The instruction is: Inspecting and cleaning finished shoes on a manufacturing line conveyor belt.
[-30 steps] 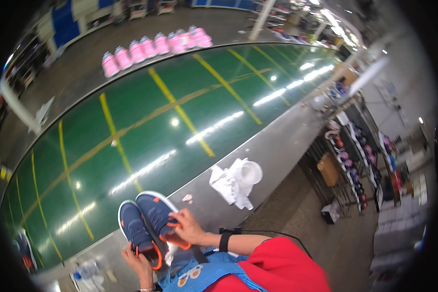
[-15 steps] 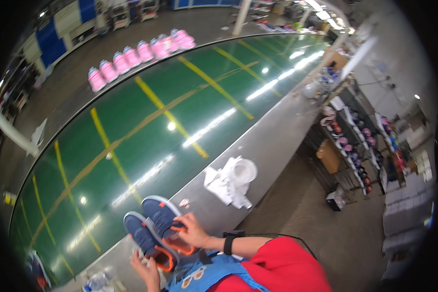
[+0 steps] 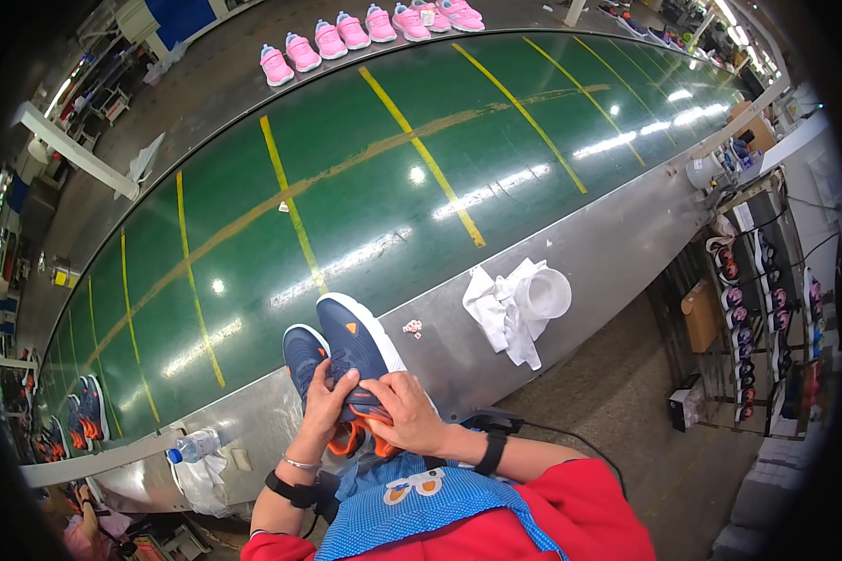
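A pair of navy sneakers with white soles and orange lining lies side by side at the metal ledge's edge, toes toward the green belt. Across the upper of the right sneaker, my left hand has its thumb and fingers closed at the strap area. My right hand grips the same sneaker near its opening, fingers bent over the strap. Partly covered by my left hand, the left sneaker rests against its mate. Both orange-lined openings face me.
Right along the metal ledge are a white cloth and a round translucent tub. A water bottle lies at left. Pink shoes line the far side of the green belt. More navy shoes sit far left, near another person's arm.
My left hand has moved from beside the left sneaker's heel onto the right sneaker's upper. My right hand stays on that sneaker. The whole view has shifted, bringing the bottle and left-hand shoes further in.
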`<state>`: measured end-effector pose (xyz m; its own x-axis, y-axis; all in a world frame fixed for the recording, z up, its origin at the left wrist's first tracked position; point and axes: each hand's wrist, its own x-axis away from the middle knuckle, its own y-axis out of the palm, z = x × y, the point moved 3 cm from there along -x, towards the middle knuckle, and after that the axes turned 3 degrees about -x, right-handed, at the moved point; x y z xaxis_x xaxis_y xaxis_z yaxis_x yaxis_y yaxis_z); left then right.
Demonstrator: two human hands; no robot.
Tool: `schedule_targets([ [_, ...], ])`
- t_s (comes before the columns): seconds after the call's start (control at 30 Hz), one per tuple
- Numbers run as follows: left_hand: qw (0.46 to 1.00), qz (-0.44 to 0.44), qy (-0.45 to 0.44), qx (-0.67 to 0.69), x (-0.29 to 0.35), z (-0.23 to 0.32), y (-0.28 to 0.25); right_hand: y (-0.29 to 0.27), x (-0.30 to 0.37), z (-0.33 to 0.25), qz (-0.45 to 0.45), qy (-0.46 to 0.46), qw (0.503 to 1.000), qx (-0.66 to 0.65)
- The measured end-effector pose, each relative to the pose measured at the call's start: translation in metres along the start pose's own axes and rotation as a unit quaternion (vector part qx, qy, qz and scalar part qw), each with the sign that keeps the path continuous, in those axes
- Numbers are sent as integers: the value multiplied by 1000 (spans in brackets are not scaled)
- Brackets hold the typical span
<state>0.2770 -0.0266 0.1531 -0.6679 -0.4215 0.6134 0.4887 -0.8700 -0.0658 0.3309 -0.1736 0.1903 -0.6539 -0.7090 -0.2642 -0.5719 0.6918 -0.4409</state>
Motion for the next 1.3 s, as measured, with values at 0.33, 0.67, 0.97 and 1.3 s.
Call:
schedule_targets([
  [0.33, 984, -117, -34, 128, 10, 3, -36, -91, 30, 144, 168, 290, 933, 130],
  [0.67, 987, -149, -47, 38, 23, 1, -27, -84, 18, 195, 163, 256, 894, 331],
  [0.97, 988, -151, -34, 11, 24, 6, -26, -92, 17, 165, 229, 221, 906, 278],
  [1.3, 984, -175, -21, -13, 24, 13, -20, -111, -3, 109, 241, 208, 894, -315],
])
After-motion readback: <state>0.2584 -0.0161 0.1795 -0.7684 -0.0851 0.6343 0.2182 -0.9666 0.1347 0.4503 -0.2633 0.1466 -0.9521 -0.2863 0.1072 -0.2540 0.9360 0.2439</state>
